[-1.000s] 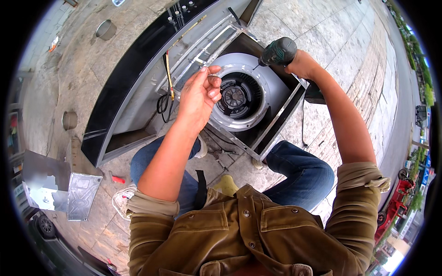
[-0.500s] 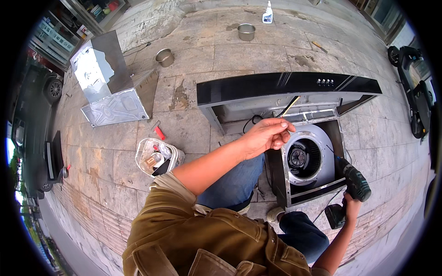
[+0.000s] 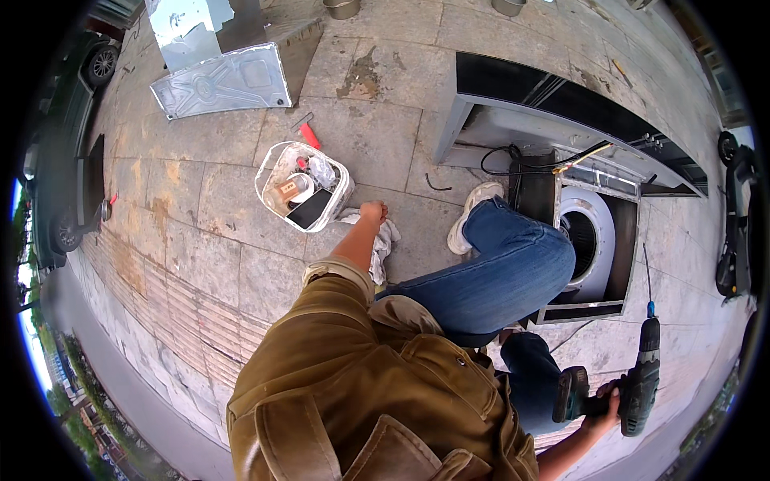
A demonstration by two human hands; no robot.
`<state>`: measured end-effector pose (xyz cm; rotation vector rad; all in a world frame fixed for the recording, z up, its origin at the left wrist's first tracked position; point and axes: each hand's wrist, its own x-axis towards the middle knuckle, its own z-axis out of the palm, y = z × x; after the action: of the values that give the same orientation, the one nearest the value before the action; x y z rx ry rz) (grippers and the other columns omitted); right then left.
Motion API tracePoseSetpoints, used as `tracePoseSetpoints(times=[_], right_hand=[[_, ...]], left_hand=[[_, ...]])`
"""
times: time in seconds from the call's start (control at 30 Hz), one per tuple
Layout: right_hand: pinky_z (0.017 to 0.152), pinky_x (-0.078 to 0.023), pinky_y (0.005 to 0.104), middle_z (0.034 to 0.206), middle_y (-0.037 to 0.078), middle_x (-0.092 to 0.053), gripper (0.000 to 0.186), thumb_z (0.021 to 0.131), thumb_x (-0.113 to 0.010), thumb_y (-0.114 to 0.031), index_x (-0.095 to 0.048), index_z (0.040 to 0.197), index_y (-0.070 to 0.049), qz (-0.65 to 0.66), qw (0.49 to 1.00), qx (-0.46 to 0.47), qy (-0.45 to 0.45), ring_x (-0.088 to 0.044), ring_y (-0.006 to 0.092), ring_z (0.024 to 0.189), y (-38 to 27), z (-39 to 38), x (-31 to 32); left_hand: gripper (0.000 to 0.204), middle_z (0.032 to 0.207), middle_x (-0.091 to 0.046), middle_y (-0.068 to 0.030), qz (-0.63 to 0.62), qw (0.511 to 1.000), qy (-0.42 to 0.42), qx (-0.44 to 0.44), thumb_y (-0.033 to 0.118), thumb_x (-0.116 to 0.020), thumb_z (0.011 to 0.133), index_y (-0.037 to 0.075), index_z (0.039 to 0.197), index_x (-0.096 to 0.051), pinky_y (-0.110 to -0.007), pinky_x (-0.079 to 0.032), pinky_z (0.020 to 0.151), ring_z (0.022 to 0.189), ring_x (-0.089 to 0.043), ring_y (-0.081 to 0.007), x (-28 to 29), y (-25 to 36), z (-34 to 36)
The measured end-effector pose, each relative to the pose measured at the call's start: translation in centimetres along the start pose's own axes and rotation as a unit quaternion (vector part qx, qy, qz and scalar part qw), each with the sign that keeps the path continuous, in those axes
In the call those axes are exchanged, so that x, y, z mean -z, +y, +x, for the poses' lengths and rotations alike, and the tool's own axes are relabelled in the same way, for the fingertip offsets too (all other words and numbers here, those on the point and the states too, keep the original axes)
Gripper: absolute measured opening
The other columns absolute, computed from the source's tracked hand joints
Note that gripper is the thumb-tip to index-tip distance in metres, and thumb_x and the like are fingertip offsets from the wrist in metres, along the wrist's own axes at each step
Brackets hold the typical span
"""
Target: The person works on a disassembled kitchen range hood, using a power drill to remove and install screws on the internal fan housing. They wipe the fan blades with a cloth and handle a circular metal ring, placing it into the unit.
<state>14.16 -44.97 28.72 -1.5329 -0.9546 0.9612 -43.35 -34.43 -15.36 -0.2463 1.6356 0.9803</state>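
Observation:
My left hand (image 3: 374,213) is curled closed beside a white bucket (image 3: 344,178), over a crumpled whitish rag (image 3: 385,247). Whatever its fingers may hold is hidden. My right hand (image 3: 607,409) grips a dark green cordless drill (image 3: 642,388) at the lower right, its long thin bit (image 3: 646,276) pointing away from me. Beyond my bent knee lies an opened range hood with a black front panel (image 3: 513,78). Inside its metal box sits a round silver fan housing (image 3: 607,248), partly hidden by my knee. Black cables (image 3: 513,170) hang by the box.
Small items fill the bucket, including a black flat piece (image 3: 310,210). A red-handled tool (image 3: 310,135) lies beyond it, near a bent metal panel (image 3: 224,84). Metal cups (image 3: 343,8) stand farther off. A scooter (image 3: 728,240) is at right, a dark car (image 3: 72,88) at left.
My left hand has moved from above the fan housing to beside the bucket. The drill has swung back from the hood, toward me. My view has turned left and downward.

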Motion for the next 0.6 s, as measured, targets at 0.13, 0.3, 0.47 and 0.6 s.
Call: tracePoseSetpoints(times=[0.13,0.3,0.47,0.6], right_hand=[[0.063,-0.036,0.0258,0.08,0.004,-0.047,0.041,0.085,-0.058,-0.013,-0.044,0.12,0.004,-0.03,0.999,0.005,-0.026,-0.041,0.0121,0.069,-2.1,-1.0,-1.6],[0.063,-0.035,0.0258,0.08,0.005,-0.046,0.044,0.084,-0.059,-0.014,-0.043,0.121,0.005,-0.08,0.994,0.042,-0.065,-0.041,0.0127,0.069,-4.7,-0.9,-4.7],[0.064,-0.035,0.026,0.079,0.005,-0.047,0.046,0.083,-0.061,-0.017,-0.044,0.12,0.004,-0.15,0.975,0.156,-0.057,-0.043,0.0138,0.07,-7.3,0.5,-9.4],[0.071,-0.039,0.028,0.09,0.009,-0.052,0.048,0.082,-0.062,-0.015,-0.045,0.123,0.002,-0.624,0.682,0.355,-0.141,-0.049,0.0176,0.081,-7.6,4.1,-13.4]], left_hand=[[0.035,0.114,-0.06,-0.0048,-0.021,0.999,-0.009,-0.035,0.026,-0.043,0.09,0.01,0.12,-0.052,-0.047,-0.038,0.088,0.103,-0.056,-0.018,-0.2,2.4,1.0],[0.045,0.129,-0.053,-0.0054,-0.019,0.996,-0.015,-0.086,0.034,-0.038,0.094,0.01,0.132,-0.042,-0.057,-0.027,0.101,0.122,-0.046,-0.0219,-0.5,7.5,-1.6],[0.049,0.124,-0.055,-0.0084,-0.017,0.959,-0.242,-0.146,0.043,-0.041,0.094,0.007,0.128,-0.044,-0.045,-0.039,0.096,0.118,-0.049,-0.0231,-3.9,12.5,-11.5],[0.067,0.126,-0.052,-0.016,0.095,0.755,-0.576,-0.297,0.055,-0.046,0.089,0.003,0.13,-0.043,-0.043,-0.039,0.098,0.121,-0.047,-0.0286,-7.0,17.9,-30.5]])
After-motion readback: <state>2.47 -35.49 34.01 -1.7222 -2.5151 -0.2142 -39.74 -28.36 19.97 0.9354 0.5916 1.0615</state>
